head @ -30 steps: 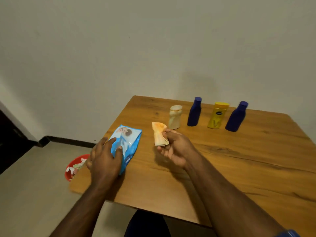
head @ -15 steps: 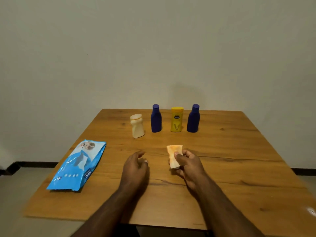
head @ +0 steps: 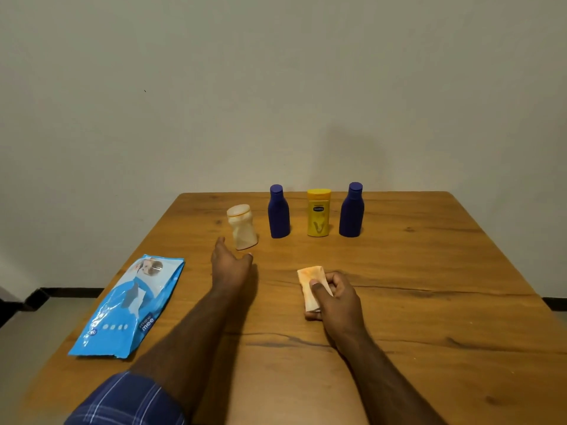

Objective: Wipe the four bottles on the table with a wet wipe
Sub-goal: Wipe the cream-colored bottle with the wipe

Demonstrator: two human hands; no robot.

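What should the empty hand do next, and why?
Probably the left hand should reach a bit further and grip the cream bottle. That hand is open, holds nothing, and is stretched toward it, the nearest bottle in the row. The right hand already pinches the folded wet wipe, so once the bottle is held, wiping can likely begin.

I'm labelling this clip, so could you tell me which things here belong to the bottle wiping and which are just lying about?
Part of the job: wet wipe in the right hand; cream bottle; two blue bottles; yellow bottle; left hand.
Lying about: blue wipes packet.
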